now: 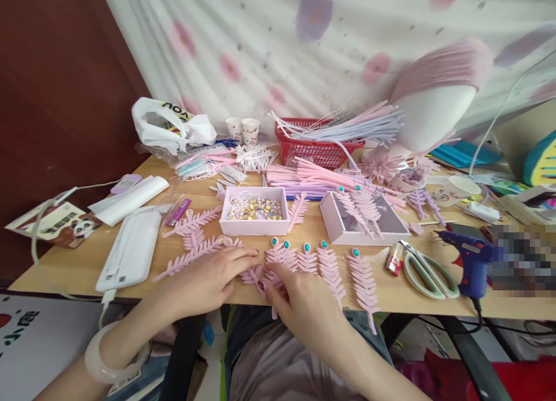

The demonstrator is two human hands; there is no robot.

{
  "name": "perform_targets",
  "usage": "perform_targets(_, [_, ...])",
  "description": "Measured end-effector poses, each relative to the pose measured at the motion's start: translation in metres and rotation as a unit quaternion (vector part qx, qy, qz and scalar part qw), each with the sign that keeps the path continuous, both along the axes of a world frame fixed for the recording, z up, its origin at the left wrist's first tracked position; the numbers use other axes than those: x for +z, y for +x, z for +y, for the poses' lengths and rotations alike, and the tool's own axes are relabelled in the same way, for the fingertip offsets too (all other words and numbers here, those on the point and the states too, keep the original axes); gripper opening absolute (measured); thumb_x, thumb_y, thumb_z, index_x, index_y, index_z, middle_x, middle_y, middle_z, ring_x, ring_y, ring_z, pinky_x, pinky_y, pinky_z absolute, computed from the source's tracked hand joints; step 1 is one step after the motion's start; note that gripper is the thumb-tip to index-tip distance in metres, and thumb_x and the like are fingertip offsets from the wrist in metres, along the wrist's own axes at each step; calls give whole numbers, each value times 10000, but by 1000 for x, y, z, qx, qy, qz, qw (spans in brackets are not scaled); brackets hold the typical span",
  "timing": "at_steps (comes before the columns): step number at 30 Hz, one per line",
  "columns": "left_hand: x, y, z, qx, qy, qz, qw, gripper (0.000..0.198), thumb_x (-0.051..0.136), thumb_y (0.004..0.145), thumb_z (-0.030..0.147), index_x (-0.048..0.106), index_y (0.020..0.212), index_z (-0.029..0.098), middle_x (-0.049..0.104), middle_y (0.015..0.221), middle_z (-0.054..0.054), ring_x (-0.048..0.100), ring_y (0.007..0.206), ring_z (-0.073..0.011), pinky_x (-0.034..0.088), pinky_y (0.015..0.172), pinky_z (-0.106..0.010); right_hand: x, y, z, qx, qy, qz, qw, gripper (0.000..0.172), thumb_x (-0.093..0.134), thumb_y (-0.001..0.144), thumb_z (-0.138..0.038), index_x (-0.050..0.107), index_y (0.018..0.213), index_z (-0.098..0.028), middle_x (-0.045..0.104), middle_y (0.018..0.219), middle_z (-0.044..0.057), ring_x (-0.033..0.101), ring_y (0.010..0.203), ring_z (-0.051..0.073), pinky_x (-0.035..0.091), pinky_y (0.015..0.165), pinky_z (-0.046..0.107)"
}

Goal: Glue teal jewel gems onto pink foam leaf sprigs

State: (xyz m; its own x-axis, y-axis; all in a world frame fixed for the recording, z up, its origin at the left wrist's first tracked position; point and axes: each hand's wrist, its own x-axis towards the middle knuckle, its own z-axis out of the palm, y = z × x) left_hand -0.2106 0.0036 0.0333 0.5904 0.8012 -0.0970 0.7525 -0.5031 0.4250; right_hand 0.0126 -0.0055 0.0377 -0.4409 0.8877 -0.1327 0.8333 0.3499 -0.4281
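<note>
Both hands meet at the table's front edge around a pink pipe-cleaner feather (pixel 251 275). My left hand (pixel 212 276) has its fingers bent over it from the left, closed on its side. From the right, the thumb and fingers of my right hand (pixel 299 299) close at its lower end; the exact pinch is partly hidden. To the right lie pink feathers with teal gems, among them one feather (pixel 332 270) and another (pixel 362 282) reaching past the edge. Plain pink feathers (pixel 193 256) lie left, partly under my left hand.
A white box of beads (pixel 254 226) sits ahead, with another white box (pixel 369 237) holding gemmed feathers to its right. Scissors (pixel 430 276), a small red-labelled bottle (pixel 394 259) and a blue glue gun (pixel 475 262) are right. Left is a white power bank (pixel 130 250); behind stands a red basket (pixel 304 152).
</note>
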Motion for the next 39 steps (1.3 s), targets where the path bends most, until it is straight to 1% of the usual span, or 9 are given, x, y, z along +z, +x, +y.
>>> perform_targets(4, [9, 0, 15, -2, -44, 11, 999, 623, 447, 861, -28, 627, 1392, 243, 692, 1297, -79, 708, 1153, -234, 552, 974, -346, 2, 1, 2, 27, 26, -61, 997, 344, 674, 969, -236, 681, 1311, -197, 827, 803, 87, 799, 714, 319, 348, 534, 301])
perform_targets(8, [19, 1, 29, 1, -64, 52, 997, 374, 526, 818, 10, 703, 1078, 212, 659, 1084, -43, 701, 894, -200, 512, 753, -279, 9, 7, 12, 34, 64, -82, 994, 125, 690, 967, -229, 743, 1079, -213, 801, 762, 49, 768, 678, 269, 369, 539, 300])
perform_targets(13, [26, 5, 32, -5, -72, 64, 995, 186, 599, 796, 33, 669, 795, 205, 615, 992, -22, 667, 826, -186, 474, 723, -286, 31, 7, 53, 12, 185, -94, 978, 323, 640, 1008, -184, 665, 1330, -167, 679, 1372, 191, 627, 1226, 348, 468, 957, 439])
perform_targets(15, [28, 7, 29, 0, -76, 66, 995, 198, 626, 774, 26, 682, 832, 206, 630, 1038, -32, 680, 910, -212, 491, 782, -303, 33, -1, 74, 34, 206, -107, 972, 294, 676, 993, -201, 691, 1284, -157, 688, 1351, 192, 574, 1279, 371, 435, 1025, 511])
perform_targets(17, [29, 9, 27, 2, -84, 64, 994, 266, 646, 778, 31, 696, 968, 211, 656, 1105, -44, 688, 1007, -239, 508, 843, -322, 31, -11, 91, 63, 201, -127, 969, 106, 699, 989, -231, 747, 1051, -159, 768, 1082, 122, 635, 1176, 328, 461, 1019, 514])
perform_targets(19, [29, 9, 26, -1, -98, 56, 994, 360, 650, 827, 61, 680, 1146, 225, 676, 1189, -49, 686, 1103, -246, 515, 914, -333, 27, -20, 102, 81, 198, -147, 966, 121, 706, 999, -271, 732, 950, -162, 757, 979, 58, 679, 1107, 273, 506, 1014, 502])
perform_targets(29, [24, 8, 31, 3, -131, 50, 990, 459, 615, 862, 97, 673, 1296, 233, 653, 1238, -56, 687, 1115, -254, 509, 954, -353, 20, -35, 125, 75, 233, -136, 960, 215, 700, 1013, -314, 701, 1165, -162, 715, 1219, 81, 680, 1149, 259, 568, 979, 476])
perform_targets(34, [19, 11, 36, 9, -120, 52, 991, 448, 635, 817, 60, 704, 1217, 249, 660, 1150, -36, 705, 1032, -242, 510, 868, -311, 46, 28, 83, 54, 244, -93, 964, 109, 707, 993, -275, 708, 1048, -181, 753, 1079, 95, 714, 991, 244, 523, 814, 330])
perform_targets(39, [28, 6, 35, -5, -96, 38, 995, 200, 602, 894, 74, 726, 817, 211, 638, 924, -13, 696, 844, -192, 462, 720, -269, 57, 140, 52, -106, 210, -202, 951, 127, 752, 878, -288, 662, 923, -211, 688, 653, 31, 616, 551, 233, 296, 492, 279])
